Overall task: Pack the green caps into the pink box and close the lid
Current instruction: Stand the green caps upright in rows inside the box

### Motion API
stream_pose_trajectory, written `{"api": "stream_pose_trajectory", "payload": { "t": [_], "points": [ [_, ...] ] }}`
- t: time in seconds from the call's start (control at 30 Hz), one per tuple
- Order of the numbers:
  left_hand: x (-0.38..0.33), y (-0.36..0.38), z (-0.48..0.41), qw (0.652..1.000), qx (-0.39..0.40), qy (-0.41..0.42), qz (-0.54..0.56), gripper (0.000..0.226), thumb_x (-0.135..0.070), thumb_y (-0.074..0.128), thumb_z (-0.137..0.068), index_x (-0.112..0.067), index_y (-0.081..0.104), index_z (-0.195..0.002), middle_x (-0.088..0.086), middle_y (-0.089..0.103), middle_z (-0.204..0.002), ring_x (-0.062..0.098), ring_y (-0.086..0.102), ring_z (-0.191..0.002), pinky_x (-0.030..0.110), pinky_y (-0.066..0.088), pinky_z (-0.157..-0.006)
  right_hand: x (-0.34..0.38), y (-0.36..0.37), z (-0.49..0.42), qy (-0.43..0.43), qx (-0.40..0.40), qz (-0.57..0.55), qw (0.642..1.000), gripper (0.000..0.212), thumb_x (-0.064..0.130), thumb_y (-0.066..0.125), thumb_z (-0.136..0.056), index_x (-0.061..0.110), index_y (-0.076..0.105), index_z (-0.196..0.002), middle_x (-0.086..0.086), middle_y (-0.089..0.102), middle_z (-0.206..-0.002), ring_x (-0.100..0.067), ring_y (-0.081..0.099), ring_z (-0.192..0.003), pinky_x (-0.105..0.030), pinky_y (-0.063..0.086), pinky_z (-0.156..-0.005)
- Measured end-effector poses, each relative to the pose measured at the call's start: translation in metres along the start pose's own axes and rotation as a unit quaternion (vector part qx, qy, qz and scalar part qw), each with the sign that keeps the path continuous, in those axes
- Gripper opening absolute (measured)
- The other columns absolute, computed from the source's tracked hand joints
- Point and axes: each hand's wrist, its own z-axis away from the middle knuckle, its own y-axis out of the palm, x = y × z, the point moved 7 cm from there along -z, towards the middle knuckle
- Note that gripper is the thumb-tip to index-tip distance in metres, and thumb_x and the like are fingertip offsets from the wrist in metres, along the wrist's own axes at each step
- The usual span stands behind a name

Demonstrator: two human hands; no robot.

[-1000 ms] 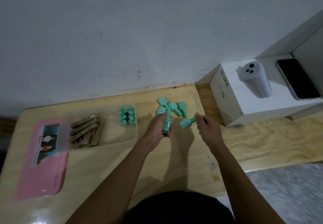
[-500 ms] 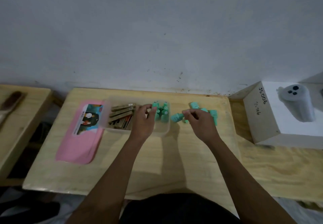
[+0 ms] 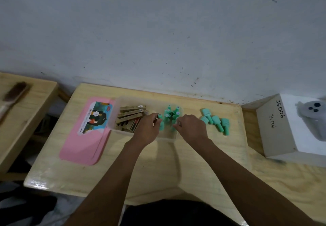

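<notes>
While half a second ago our right hand was only pinching a green cap near the loose pile, both hands have now come over the clear box (image 3: 169, 137) at the middle of the frame, so another pair of caps is being packed. Our left hand (image 3: 147, 128) is closed around a green cap (image 3: 161, 125) at the box's centre, setting it down beside the upright caps (image 3: 172, 113) already standing in its right half. Our right hand (image 3: 191, 128) sits curled at the box's right end with a bit of green showing at its fingertips; the view is blurred there, and we cannot tell for certain whether it is gripping a cap or has let one go. Tan and brown packets (image 3: 131, 115) fill the left part of the box. The pink lid (image 3: 82, 148), with a picture label, lies flat on the wooden table (image 3: 158, 169), touching the box's left end. A small pile of loose caps (image 3: 217, 121) waits to the right of the box, so we judge the packing partly done, with several caps and the lid still to go.
</notes>
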Motion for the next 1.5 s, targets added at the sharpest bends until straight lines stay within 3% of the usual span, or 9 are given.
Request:
{"api": "stream_pose_trajectory", "payload": {
  "t": [0.1, 0.27, 0.43, 0.6, 1.23, 1.5],
  "points": [
    [0.006, 0.011, -0.004, 0.999, 0.028, -0.004, -0.016, 0.028, -0.024, 0.050, -0.095, -0.009, 0.060, -0.115, 0.008, 0.067, -0.083, 0.026, 0.064, -0.079, 0.032, 0.048, -0.068, 0.000, 0.006, 0.000, 0.009, -0.016, 0.012, 1.000, 0.032, 0.046, 0.050, -0.094, 0.023, 0.071, -0.098, 0.000, 0.065, -0.094, -0.021, 0.058, -0.092, -0.033, 0.044, -0.065],
    [0.005, 0.024, -0.009, 0.998, 0.051, -0.010, -0.020, 0.029, -0.021, 0.050, -0.095, -0.009, 0.059, -0.120, 0.011, 0.069, -0.093, 0.022, 0.061, -0.079, 0.023, 0.036, -0.066, -0.002, 0.012, 0.003, 0.038, -0.053, 0.017, 0.998, 0.031, 0.045, 0.052, -0.093, 0.024, 0.072, -0.103, 0.000, 0.065, -0.096, -0.020, 0.059, -0.091, -0.031, 0.041, -0.065],
    [0.008, 0.038, -0.012, 0.997, 0.073, -0.021, -0.013, 0.026, -0.022, 0.049, -0.094, -0.016, 0.057, -0.118, 0.007, 0.069, -0.093, 0.020, 0.060, -0.073, 0.032, 0.050, -0.068, -0.005, 0.014, 0.007, 0.042, -0.044, -0.044, 0.997, 0.030, 0.041, 0.053, -0.094, 0.022, 0.069, -0.110, -0.001, 0.063, -0.102, -0.020, 0.057, -0.096, -0.033, 0.048, -0.069],
    [0.007, 0.042, -0.011, 0.997, 0.056, -0.027, -0.037, 0.028, -0.025, 0.051, -0.093, -0.017, 0.056, -0.119, 0.008, 0.070, -0.101, 0.026, 0.065, -0.090, 0.040, 0.054, -0.075, -0.010, 0.014, 0.010, 0.047, -0.041, -0.078, 0.995, 0.029, 0.041, 0.054, -0.094, 0.027, 0.068, -0.115, 0.001, 0.063, -0.101, -0.019, 0.058, -0.096, -0.031, 0.046, -0.068],
    [0.002, 0.039, -0.004, 0.998, -0.022, -0.006, -0.053, 0.024, -0.026, 0.056, -0.090, -0.019, 0.061, -0.112, 0.001, 0.069, -0.098, 0.020, 0.064, -0.086, 0.031, 0.049, -0.070, -0.015, 0.020, 0.013, 0.078, -0.056, -0.117, 0.988, 0.034, 0.043, 0.054, -0.093, 0.028, 0.066, -0.121, 0.005, 0.062, -0.105, -0.016, 0.056, -0.102, -0.032, 0.048, -0.070],
    [-0.015, 0.035, 0.008, 0.992, -0.104, -0.015, -0.076, 0.027, -0.028, 0.061, -0.086, -0.017, 0.057, -0.110, 0.004, 0.066, -0.091, 0.023, 0.062, -0.083, 0.036, 0.052, -0.067, -0.057, -0.006, 0.044, 0.121, -0.141, -0.140, 0.973, 0.028, 0.046, 0.060, -0.089, 0.035, 0.067, -0.114, 0.012, 0.064, -0.100, -0.008, 0.058, -0.096, -0.027, 0.046, -0.065]
  ]
}}
